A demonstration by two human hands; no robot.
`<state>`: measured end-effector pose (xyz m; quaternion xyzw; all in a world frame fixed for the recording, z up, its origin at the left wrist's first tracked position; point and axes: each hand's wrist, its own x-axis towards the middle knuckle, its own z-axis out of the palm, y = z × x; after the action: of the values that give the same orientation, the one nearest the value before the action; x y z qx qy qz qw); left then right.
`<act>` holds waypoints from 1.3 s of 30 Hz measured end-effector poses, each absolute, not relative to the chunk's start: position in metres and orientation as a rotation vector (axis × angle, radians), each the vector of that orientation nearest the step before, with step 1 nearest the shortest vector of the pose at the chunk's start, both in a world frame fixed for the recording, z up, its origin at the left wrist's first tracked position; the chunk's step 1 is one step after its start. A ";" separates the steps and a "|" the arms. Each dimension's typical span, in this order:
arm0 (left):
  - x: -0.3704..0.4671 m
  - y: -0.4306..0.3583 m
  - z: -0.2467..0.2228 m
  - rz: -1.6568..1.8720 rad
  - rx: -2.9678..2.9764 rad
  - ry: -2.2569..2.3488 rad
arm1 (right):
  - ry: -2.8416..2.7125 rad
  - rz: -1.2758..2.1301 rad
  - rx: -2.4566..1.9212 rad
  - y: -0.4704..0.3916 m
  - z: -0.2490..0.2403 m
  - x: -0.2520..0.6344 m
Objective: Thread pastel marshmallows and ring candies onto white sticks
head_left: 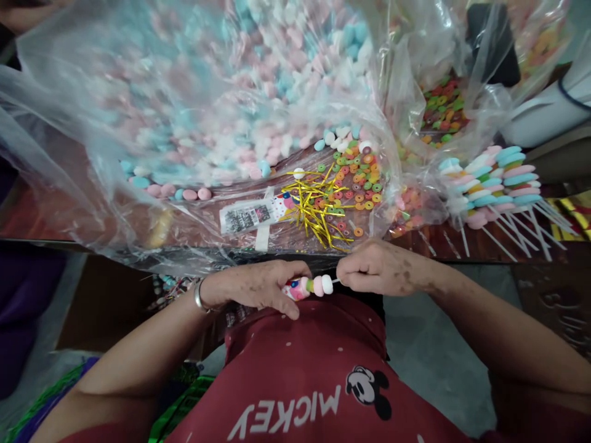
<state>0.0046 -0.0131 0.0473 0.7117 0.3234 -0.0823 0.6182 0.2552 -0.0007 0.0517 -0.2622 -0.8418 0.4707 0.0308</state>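
Pink-white marshmallow skewer point(318, 285), hands point(258, 284) point(376, 267) gripping both ends

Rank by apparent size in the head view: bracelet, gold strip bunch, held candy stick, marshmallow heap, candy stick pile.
1. Marshmallow heap
2. Candy stick pile
3. Gold strip bunch
4. Held candy stick, partly covered by the left hand
5. Bracelet

candy skewer point(318, 285) partly hidden, marshmallow bag point(55, 92) cropped
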 end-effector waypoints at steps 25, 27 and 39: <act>0.016 -0.046 0.051 1.665 1.012 1.282 | -1.496 1.390 -1.229 -0.063 0.009 0.214; 0.025 -0.033 0.050 1.628 0.764 1.124 | -1.555 1.362 -1.227 -0.064 0.010 0.209; 0.061 -0.002 0.045 1.450 0.363 0.736 | -1.933 0.768 -1.251 -0.061 0.013 0.195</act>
<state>0.0610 -0.0015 0.0454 0.1610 0.3270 0.6442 0.6725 0.1947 -0.0608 0.0129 -0.4828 -0.7461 0.2965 0.3498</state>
